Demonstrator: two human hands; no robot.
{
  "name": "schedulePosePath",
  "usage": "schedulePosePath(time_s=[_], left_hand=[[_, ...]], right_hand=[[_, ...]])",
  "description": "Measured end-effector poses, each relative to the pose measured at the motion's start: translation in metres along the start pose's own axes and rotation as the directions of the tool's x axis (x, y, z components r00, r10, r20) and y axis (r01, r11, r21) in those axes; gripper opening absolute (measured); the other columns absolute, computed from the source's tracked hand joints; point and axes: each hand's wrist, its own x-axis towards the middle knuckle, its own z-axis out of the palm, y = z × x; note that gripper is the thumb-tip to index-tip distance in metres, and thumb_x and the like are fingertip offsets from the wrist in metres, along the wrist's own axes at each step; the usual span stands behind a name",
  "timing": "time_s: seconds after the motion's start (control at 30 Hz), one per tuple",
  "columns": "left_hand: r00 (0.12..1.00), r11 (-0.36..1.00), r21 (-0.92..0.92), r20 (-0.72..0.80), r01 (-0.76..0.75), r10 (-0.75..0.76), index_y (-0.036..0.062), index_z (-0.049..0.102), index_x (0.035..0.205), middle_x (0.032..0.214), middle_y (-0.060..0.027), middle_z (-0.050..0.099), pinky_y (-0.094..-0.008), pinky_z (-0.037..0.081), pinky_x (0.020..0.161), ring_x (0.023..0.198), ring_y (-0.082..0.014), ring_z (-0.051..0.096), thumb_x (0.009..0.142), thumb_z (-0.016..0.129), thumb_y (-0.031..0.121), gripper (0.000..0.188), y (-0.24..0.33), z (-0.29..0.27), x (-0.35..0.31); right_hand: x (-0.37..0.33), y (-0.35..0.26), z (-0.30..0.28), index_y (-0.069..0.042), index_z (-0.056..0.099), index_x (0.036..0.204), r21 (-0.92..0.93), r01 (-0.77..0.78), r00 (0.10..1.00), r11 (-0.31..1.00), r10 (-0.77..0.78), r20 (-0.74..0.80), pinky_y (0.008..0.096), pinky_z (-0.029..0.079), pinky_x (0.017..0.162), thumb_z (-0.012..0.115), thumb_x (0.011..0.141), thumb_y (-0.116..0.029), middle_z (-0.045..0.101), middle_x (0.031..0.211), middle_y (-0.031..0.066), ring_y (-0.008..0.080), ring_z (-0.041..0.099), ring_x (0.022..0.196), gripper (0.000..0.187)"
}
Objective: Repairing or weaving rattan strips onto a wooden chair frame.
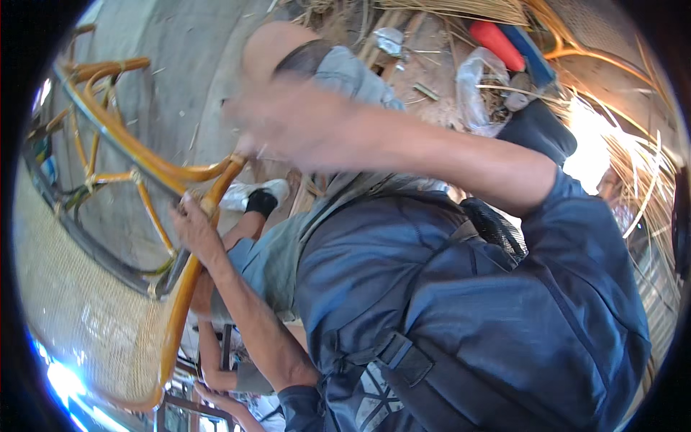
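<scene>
glossy amber rattan frame (181, 306), pale woven panel (93, 313)

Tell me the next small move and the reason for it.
Probably firm up the grip of the left hand on the cane frame: that hand holds it near a joint, while the right hand, motion-blurred, is close to the frame's upper end, so the frame might shift.

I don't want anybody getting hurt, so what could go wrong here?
The blurred right hand is close to the left hand, so one might bump the other. The rattan frame could slip from the left hand and maybe knock the white shoe. Thin straw-coloured strips lying about could perhaps trip someone.
</scene>
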Motion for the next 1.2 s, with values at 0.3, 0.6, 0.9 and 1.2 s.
schedulePosePath(time_s=[0.3, 0.6, 0.9, 1.2], left_hand=[[0.98, 0.984, -0.068, -0.129, -0.162, 0.152, -0.0091, 0.041, 0.12, 0.12, -0.0272, 0.045, -0.0388, 0.033, 0.095, 0.112, -0.0391, 0.042, 0.094, 0.028, 0.039, 0.056, -0.018, 0.019, -0.015], [0.936, 0.949, 0.13, -0.17, -0.288, 0.307, -0.0093, 0.043, 0.119, 0.121, -0.0282, 0.045, -0.0432, 0.033, 0.094, 0.11, -0.042, 0.043, 0.093, 0.035, 0.023, 0.042, -0.008, 0.019, -0.022], [0.789, 0.819, 0.162, -0.22, -0.551, 0.574, -0.0044, 0.039, 0.123, 0.127, -0.0226, 0.036, -0.046, 0.02, 0.105, 0.123, -0.0374, 0.031, 0.076, 0.055, 0.011, 0.051, 0.005, 0.032, -0.054], [0.695, 0.675, 0.196, 0.053, -0.712, 0.717, 0.0025, 0.05, 0.109, 0.107, -0.0128, 0.052, -0.0437, 0.032, 0.095, 0.109, -0.0282, 0.046, 0.076, 0.057, 0.016, 0.036, 0.022, 0.01, -0.031]], right_hand=[[-0.264, 0.099, 0.044, 0.0, 0.057, 0.093, 0.093, -0.779, 0.559, 0.62, 0.754, -0.345, 0.0375, 0.046, 0.071, 0.053, 0.084, -0.02, 0.06, 0.087, 0.0196, 0.0326, 0.059, 0.082, 0.022], [-0.257, 0.075, 0.104, -0.009, 0.059, 0.098, -0.127, -0.77, 0.635, 0.625, 0.77, -0.059, 0.037, 0.047, 0.075, 0.054, 0.078, -0.011, 0.06, 0.09, 0.0168, 0.0324, 0.059, 0.086, 0.021], [-0.272, 0.118, 0.14, -0.002, 0.06, 0.101, 0.084, -0.775, 0.613, 0.626, 0.777, -0.143, 0.0384, 0.043, 0.071, 0.041, 0.086, -0.026, 0.063, 0.085, 0.0203, 0.0298, 0.06, 0.084, 0.034], [-0.264, 0.066, 0.051, -0.001, 0.053, 0.096, 0.517, -0.487, 0.472, 0.704, 0.71, -0.523, 0.0217, 0.04, 0.054, 0.05, 0.087, -0.021, 0.055, 0.073, 0.0029, 0.0083, 0.052, 0.063, 0.022]])
